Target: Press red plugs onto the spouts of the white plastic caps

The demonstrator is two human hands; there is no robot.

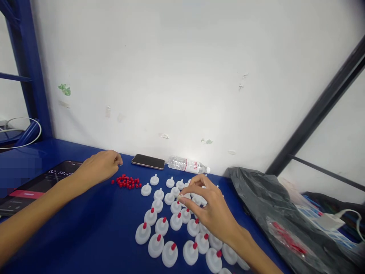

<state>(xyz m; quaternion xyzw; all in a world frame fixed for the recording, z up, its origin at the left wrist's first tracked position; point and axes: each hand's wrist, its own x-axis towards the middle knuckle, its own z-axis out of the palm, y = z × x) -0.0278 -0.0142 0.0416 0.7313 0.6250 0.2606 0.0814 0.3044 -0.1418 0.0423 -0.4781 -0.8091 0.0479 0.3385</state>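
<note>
Many white round lids with upright spouts (156, 245) stand on the blue table. Those nearer me have red tips on their spouts, while bare spouts show on the farther lids (154, 179). Thumb and forefinger of my right hand (209, 199) pinch together among the lids, over a small pale bit that is too small to name. My left hand (104, 164) is curled closed just behind a loose pile of small red caps (127, 182). Whatever its fingers may hold is hidden.
A phone (148, 161) and a clear plastic bottle (188, 164) lie along the wall. At left is a large screen showing a timer (51, 179). Grey plastic sheeting (265, 205) with a bag of red pieces (289, 239) covers the right side, beside a white charger (330, 220).
</note>
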